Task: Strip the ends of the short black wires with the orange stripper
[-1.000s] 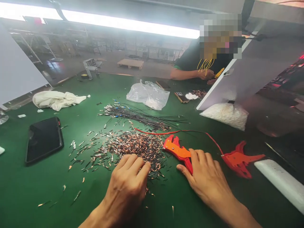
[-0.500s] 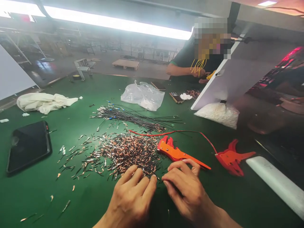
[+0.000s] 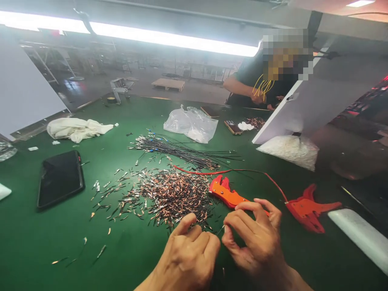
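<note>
At the bottom centre of the frame, the left hand (image 3: 189,256) and right hand (image 3: 253,238) met fingertip to fingertip, both curled narrow and pinching what looked like one short wire piece (image 3: 220,230), too thin to see clearly. The heap of cut wire pieces (image 3: 169,194) lay just above them on the green counter (image 3: 45,242), within easy reach, with the orange wire stripper (image 3: 226,193) set down at mid-right.
</note>
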The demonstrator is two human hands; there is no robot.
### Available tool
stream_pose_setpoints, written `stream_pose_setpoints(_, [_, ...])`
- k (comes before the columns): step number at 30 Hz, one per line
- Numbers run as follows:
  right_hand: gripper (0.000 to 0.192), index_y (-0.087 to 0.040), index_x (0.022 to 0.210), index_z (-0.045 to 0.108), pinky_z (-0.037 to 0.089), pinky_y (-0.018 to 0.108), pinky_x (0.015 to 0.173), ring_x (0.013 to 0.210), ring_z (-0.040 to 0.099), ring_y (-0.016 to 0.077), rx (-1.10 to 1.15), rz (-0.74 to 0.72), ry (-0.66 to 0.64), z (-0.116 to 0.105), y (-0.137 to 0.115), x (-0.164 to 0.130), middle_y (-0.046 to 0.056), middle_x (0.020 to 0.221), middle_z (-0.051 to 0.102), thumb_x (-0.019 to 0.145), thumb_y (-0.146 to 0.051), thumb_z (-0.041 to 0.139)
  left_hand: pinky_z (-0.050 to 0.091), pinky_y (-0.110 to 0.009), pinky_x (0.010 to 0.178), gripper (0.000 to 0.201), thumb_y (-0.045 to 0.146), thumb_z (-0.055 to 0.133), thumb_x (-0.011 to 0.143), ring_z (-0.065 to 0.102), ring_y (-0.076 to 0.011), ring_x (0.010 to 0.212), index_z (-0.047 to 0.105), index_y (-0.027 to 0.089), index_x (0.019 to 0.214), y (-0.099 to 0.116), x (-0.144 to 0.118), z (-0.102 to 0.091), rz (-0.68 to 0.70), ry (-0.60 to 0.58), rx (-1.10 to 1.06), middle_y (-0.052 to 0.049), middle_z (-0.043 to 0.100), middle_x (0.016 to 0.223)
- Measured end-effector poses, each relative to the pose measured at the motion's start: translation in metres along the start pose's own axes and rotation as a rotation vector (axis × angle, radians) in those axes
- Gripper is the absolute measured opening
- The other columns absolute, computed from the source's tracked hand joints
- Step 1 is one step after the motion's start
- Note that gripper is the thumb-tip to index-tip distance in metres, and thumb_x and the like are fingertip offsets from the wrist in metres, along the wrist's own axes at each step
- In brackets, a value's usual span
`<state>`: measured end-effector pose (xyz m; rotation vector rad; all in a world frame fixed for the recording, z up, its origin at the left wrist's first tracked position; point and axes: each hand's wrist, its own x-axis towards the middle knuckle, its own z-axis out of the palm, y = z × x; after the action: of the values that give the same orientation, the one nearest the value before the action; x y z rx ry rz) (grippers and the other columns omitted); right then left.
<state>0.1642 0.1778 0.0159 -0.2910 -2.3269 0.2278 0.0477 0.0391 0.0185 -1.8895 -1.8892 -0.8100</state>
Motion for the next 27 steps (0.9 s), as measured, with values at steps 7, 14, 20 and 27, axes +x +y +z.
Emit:
stream_pose_setpoints(7, [0.016, -0.022, 0.072, 0.059, 0.034, 0.046, 0.09, 0.068, 0.06, 0.0188, 0.059, -0.023, 0.023, -0.005, -0.002, 0.005, -0.005, 0.059, 0.062, 0.078, -0.008, 0.056, 0.039, -0.026, 0.092, 0.026, 0.001, 0.036, 0.08, 0.043, -0.0117, 0.047, 0.046, 0.021, 0.067, 0.0, 0.004, 0.0, 0.05, 0.081, 0.026, 0.006, 0.046, 0.052])
stream_pose_setpoints(14, [0.018, -0.024, 0.074, 0.053, 0.04, 0.04, 0.085, 0.051, 0.055, 0.0132, 0.11, 0.073, -0.06, -0.004, 0.012, 0.001, -0.008, 0.059, 0.058, 0.084, -0.009, 0.051, 0.043, -0.027, 0.079, 0.024, 0.0, 0.037, 0.077, 0.045, -0.0123, 0.047, 0.044, 0.022, 0.068, -0.001, -0.002, 0.002, 0.024, 0.003, 0.006, 0.005, 0.048, 0.052])
stream_pose_setpoints(20, [0.014, -0.025, 0.094, 0.062, 0.034, 0.047, 0.098, 0.067, 0.068, 0.0178, 0.125, 0.039, -0.079, -0.012, 0.025, -0.001, -0.004, 0.076, 0.074, 0.091, -0.011, 0.058, 0.039, -0.03, 0.08, 0.026, -0.002, 0.039, 0.081, 0.042, -0.0132, 0.048, 0.053, 0.019, 0.076, -0.01, -0.009, 0.01, -0.103, 0.139, -0.029, 0.005, 0.05, 0.053])
stream_pose_setpoints(27, [0.045, -0.017, 0.135, 0.05, 0.035, 0.046, 0.103, 0.122, 0.056, 0.0252, 0.249, -0.051, -0.23, -0.008, 0.013, -0.002, 0.012, 0.128, 0.066, 0.091, -0.004, 0.049, 0.036, -0.033, 0.084, 0.023, 0.002, 0.047, 0.089, 0.047, -0.015, 0.06, 0.065, 0.015, 0.094, -0.012, -0.006, 0.005, -0.139, 0.134, 0.002, 0.002, 0.055, 0.06])
